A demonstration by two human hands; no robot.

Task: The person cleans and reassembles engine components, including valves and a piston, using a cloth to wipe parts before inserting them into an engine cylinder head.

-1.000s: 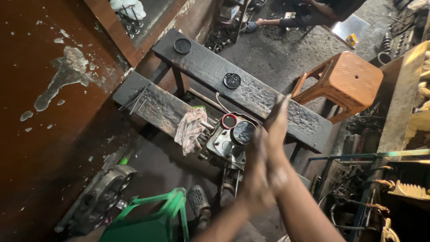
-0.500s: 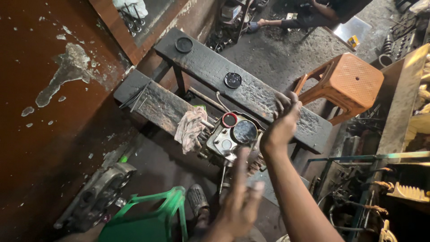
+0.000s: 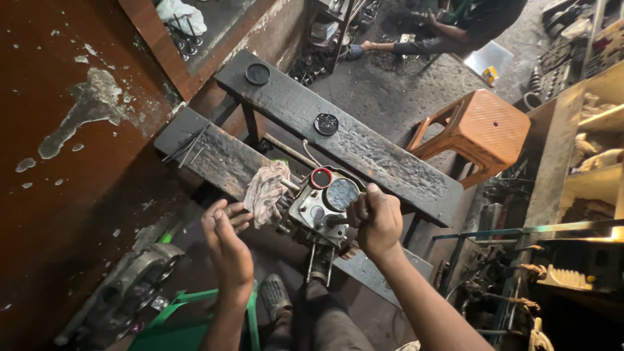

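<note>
A grey metal engine part (image 3: pixel 317 207) with a round bore and a red-ringed opening rests between my knees against a dark wooden bench (image 3: pixel 364 146). My right hand (image 3: pixel 376 220) is closed in a fist around a thin tool stem that stands on the part. My left hand (image 3: pixel 227 242) hovers to the left of the part with its fingers apart, holding nothing, close to a dirty rag (image 3: pixel 268 192) that lies on the lower bench board.
Two black round caps (image 3: pixel 325 123) lie on the bench. An orange plastic stool (image 3: pixel 480 130) stands behind it. A green stool (image 3: pixel 195 318) and a metal casing (image 3: pixel 123 289) sit at lower left. Another person sits on the floor at top. Shelves of parts line the right.
My hands, pressed together a second ago, have parted. The right one has dropped onto the engine part and closed on the tool stem; the left has swung out to the left.
</note>
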